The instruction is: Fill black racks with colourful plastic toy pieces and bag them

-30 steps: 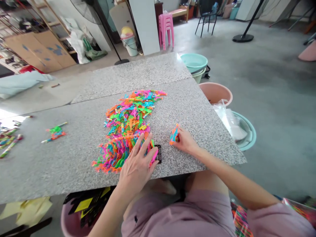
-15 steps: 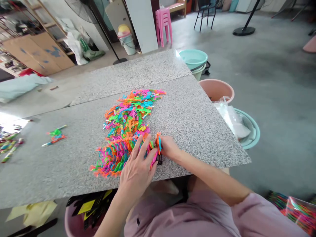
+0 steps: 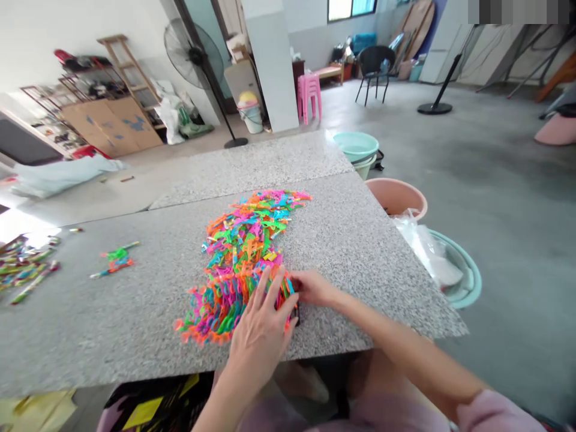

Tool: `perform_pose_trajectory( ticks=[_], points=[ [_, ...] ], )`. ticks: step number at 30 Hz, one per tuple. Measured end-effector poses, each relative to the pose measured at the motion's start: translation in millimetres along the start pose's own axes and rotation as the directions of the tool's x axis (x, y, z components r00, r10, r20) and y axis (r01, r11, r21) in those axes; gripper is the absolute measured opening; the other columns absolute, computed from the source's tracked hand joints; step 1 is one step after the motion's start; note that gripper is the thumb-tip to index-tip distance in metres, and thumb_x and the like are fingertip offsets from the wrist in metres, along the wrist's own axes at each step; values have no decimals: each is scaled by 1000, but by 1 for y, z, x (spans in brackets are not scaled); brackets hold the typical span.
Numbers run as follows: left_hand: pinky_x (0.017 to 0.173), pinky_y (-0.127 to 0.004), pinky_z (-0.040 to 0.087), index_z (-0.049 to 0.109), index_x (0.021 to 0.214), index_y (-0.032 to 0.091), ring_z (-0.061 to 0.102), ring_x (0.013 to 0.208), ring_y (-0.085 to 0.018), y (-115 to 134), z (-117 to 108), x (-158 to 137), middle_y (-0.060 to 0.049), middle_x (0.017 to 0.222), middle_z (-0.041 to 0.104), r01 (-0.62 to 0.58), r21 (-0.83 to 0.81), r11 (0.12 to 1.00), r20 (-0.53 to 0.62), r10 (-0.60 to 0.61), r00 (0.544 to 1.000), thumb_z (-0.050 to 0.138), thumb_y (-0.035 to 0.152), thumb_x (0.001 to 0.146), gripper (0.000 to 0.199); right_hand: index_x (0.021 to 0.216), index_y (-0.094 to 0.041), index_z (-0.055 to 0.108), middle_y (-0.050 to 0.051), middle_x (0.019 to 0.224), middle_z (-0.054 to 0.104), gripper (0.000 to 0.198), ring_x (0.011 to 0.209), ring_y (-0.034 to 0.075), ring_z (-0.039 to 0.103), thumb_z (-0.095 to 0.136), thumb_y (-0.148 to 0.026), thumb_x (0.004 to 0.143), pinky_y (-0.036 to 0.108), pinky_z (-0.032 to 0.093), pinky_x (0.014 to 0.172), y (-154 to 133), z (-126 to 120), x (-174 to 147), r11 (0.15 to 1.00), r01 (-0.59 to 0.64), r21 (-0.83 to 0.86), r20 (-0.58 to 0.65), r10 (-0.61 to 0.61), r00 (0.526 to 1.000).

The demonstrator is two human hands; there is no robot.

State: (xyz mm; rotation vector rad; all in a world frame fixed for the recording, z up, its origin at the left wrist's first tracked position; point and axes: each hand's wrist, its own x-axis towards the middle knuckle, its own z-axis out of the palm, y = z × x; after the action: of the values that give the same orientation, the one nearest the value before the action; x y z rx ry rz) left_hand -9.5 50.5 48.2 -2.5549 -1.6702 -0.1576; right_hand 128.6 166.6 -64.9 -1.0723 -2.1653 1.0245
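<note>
A neat row of small bright plastic pieces point(image 3: 220, 306), shaped like toy guns, stands packed along the near part of the granite table point(image 3: 351, 240). My left hand point(image 3: 261, 318) lies over the row's right end, fingers stretched out and touching the pieces. At that same end my right hand point(image 3: 312, 288) has its fingers closed, pressing a toy gun point(image 3: 290, 285) against the row; its fingertips are partly hidden. A black part point(image 3: 296, 313) shows below, by my left thumb. Behind the row lies a loose heap of the same toy guns point(image 3: 252, 234).
A few toy guns point(image 3: 119, 258) lie apart on the left, with shiny sticks point(image 3: 33, 270) beyond them. Past the table's right edge stand a pink tub point(image 3: 398, 195) and a green basin point(image 3: 472, 282) with clear plastic bags point(image 3: 425, 252). A tub of black pieces point(image 3: 148, 408) sits below the front edge.
My right hand has brought the toy gun it held upright in against the row's right end. My left hand stays on the row. The head view has tilted up.
</note>
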Motion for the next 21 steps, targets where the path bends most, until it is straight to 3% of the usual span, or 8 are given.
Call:
perform_pose_trajectory(
  ticks=[3, 5, 7, 10, 12, 15, 17, 21],
  points=[
    [95, -48, 54, 65, 113, 27, 20, 146, -36, 0, 4, -4, -7, 159, 21, 21, 8, 1000, -23, -21, 1000, 61, 17, 85, 30, 114, -19, 65, 9, 108, 66, 34, 97, 21, 61, 63, -14, 81, 30, 47, 86, 17, -29, 47, 974, -48, -222, -137, 18, 990],
    [95, -48, 54, 65, 112, 28, 21, 145, -36, 0, 5, -4, -6, 159, 23, 42, 19, 999, -41, -41, 998, 63, 18, 84, 30, 137, -19, 50, 15, 136, 50, 56, 120, 26, 49, 59, -10, 82, 35, 41, 99, 18, -38, 87, 912, -58, -405, -194, -24, 981],
    [96, -48, 54, 64, 112, 29, 22, 145, -35, 0, 6, -5, -6, 159, 23, 57, 22, 998, -46, -56, 997, 65, 18, 82, 32, 149, -22, 33, 15, 151, 32, 74, 134, 31, 34, 60, -10, 81, 40, 37, 105, 11, -34, 122, 847, -8, -531, -118, -64, 991],
    [100, -48, 52, 64, 113, 30, 25, 144, -35, -1, 6, -5, -4, 159, 24, 64, 17, 998, -46, -64, 997, 67, 19, 81, 34, 147, -25, 36, 13, 150, 33, 63, 135, 31, 31, 51, -10, 87, 42, 39, 103, 1, -23, 146, 772, 39, -635, -16, -64, 998],
    [101, -49, 50, 63, 113, 30, 26, 144, -34, -2, 7, -5, -4, 158, 25, 64, 14, 998, -52, -63, 997, 67, 20, 81, 34, 139, -22, 46, 13, 144, 41, 48, 132, 29, 35, 41, -9, 93, 40, 42, 100, 0, -22, 139, 726, 71, -684, 0, -97, 995],
    [102, -49, 50, 63, 115, 30, 25, 144, -34, -2, 9, -5, -5, 158, 26, 53, 6, 999, -55, -53, 997, 67, 19, 81, 35, 133, -20, 50, 16, 137, 47, 44, 128, 31, 38, 39, -7, 93, 43, 42, 97, 9, -36, 99, 677, 56, -734, -33, -118, 992],
    [103, -50, 49, 62, 116, 29, 24, 145, -34, -2, 10, -4, -6, 157, 27, 47, -4, 999, -50, -47, 998, 66, 18, 82, 36, 138, -17, 44, 18, 137, 47, 51, 127, 32, 41, 46, -6, 89, 43, 42, 97, 16, -51, 64, 689, 15, -725, -31, -54, 998],
    [105, -51, 47, 63, 116, 26, 22, 145, -34, -5, 7, -3, -7, 157, 27, 20, -41, 999, -43, -22, 999, 64, 17, 83, 34, 148, -10, 29, 20, 138, 47, 80, 123, 29, 48, 64, -7, 76, 35, 42, 97, 24, -83, 14, 783, 24, -621, 121, 65, 991]
  ],
)
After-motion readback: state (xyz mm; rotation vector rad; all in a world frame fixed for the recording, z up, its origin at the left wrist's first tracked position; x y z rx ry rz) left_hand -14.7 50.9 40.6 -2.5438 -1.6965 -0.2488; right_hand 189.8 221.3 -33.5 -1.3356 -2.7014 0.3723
